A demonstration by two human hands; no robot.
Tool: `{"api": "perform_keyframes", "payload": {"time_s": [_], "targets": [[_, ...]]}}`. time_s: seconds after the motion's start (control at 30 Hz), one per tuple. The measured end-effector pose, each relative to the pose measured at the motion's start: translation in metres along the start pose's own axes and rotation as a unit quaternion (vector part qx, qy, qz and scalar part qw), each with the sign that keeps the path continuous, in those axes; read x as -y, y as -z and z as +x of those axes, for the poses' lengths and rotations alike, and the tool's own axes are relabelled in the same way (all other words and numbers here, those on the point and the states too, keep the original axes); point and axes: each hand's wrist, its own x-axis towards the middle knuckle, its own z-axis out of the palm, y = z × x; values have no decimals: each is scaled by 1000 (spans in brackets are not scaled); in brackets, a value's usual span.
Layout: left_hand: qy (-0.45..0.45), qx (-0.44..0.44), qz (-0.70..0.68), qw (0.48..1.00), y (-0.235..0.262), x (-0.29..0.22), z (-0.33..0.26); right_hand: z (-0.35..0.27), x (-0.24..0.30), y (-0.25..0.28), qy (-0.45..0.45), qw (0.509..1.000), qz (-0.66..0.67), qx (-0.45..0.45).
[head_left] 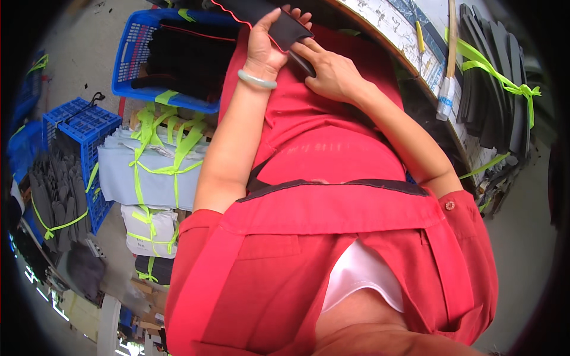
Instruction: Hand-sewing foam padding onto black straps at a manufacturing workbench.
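Red work shirt (332, 237): it is filling the middle of the view, draping over the person's lap and running up to where both hands are working.
Blue crate (133, 50): it is sitting upper left on the floor, holding dark folded pieces, with a green strap across its near rim.
Grey bundle (154, 172): it is lying below that crate, a stack of pale sheets with green straps crossing over it.
Second blue crate (89, 127): it is standing further left, with strapped dark grey pieces leaning beside it.
Dark sole stack (496, 89): it is leaning at the upper right, tied with a green strap, just beyond the curved table edge (409, 53).
Left hand (267, 44): it is closing around the black piece from below, thumb pressing on top, a pale green bangle (257, 79) sitting on the wrist.
Right hand (332, 71): it is resting flat on the red cloth, fingers stretching out and touching the lower end of the black piece.
Black piece (288, 26): it is being held at the top centre, between the two hands, above the lap; a red wavy edge is showing along its left side.
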Motion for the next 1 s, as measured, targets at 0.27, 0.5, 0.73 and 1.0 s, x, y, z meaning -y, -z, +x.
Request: {"api": "perform_keyframes", "payload": {"time_s": [0.27, 0.5, 0.73, 1.0], "targets": [[-19, 4, 10, 1000, 14, -5, 11, 33, 9, 3, -33, 998, 15, 55], [-4, 73, 28, 997, 14, -5, 12, 39, 10, -1, -6, 1000, -19, 20], [11, -41, 27, 999, -3, 7, -1, 14, -5, -4, 26, 1000, 0, -6], [40, 19, -6, 999, 13, -5, 11, 30, 8, 9, 15, 998, 15, 66]]}}
